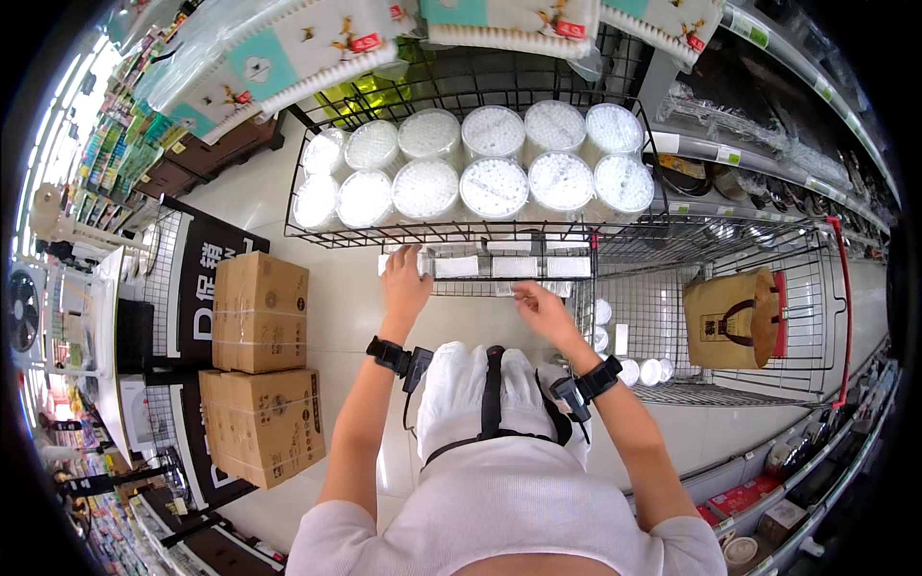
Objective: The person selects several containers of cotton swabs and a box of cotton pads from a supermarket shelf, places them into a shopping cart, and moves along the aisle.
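Observation:
My left hand (406, 288) reaches to the left end of a row of small white boxes (456, 267) in a low tier of the black wire rack. Its fingers are spread, with their tips on or just over the end box. Farther right, my right hand (545, 312) is in front of the same tier, fingers curled in. Whether anything is between them is too small to tell. Above both hands, a black wire basket (432, 233) holds two rows of round clear tubs (495, 187) with white lids, packed with cotton swabs. Black straps circle both wrists.
A shopping cart (634, 288) on the right carries a brown bag (735, 322) and several white round containers (650, 372). Two stacked cardboard cartons (261, 312) stand on the left. Packs with teal-and-white wrapping (279, 72) sit behind the basket. Shelves (768, 163) line the right.

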Available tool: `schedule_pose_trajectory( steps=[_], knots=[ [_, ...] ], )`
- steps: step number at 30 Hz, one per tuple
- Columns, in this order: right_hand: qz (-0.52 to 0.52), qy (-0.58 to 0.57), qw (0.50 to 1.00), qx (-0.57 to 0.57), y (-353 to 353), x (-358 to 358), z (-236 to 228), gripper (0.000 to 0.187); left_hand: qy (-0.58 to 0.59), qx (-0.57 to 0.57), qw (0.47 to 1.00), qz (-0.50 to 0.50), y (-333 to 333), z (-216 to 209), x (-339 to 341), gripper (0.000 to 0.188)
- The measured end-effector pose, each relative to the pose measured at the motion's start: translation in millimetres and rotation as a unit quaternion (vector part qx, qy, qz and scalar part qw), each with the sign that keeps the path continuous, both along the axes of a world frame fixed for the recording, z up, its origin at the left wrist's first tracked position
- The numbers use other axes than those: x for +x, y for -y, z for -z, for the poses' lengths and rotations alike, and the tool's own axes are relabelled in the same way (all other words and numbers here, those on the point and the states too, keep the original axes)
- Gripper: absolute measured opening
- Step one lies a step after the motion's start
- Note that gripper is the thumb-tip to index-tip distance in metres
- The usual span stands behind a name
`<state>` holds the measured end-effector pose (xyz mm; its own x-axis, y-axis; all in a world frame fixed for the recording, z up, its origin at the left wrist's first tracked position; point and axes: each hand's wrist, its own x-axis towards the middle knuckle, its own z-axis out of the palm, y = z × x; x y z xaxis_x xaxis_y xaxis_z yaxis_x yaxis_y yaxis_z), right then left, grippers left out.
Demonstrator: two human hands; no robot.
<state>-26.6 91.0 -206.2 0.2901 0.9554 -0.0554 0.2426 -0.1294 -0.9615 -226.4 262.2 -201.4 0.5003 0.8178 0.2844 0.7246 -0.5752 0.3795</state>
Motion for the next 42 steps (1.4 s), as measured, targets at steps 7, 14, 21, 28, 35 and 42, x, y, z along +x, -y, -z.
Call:
schedule_pose_trajectory(
  steps=[7,14,21,28,35,42],
  knots=[
    [0.013,0.021,0.999,-0.047,28,-13,-8,0.026,-0.07,-0.018,0.997,0.029,-19,31,35,0.053],
    [0.07,0.03,0.994,-0.078,56,-5,-15,0.028,-0.119,0.05,0.992,0.006,-38,67,44,0.032],
    [0.151,0.012,0.988,-0.036,67,-5,-26,0.041,0.032,-0.073,0.977,0.198,24,-29,50,0.047],
    [0.09,-0.201,0.975,0.027,65,0,-71,0.042,0.258,-0.724,0.614,0.179,74,-39,31,0.043],
    [0.049,-0.169,0.983,0.052,61,-10,-98,0.035,0.341,-0.836,0.411,0.127,91,-57,25,0.037],
    [0.045,-0.189,0.98,0.051,64,-12,-96,0.031,0.338,-0.84,0.411,0.109,90,-61,25,0.034]
  ],
)
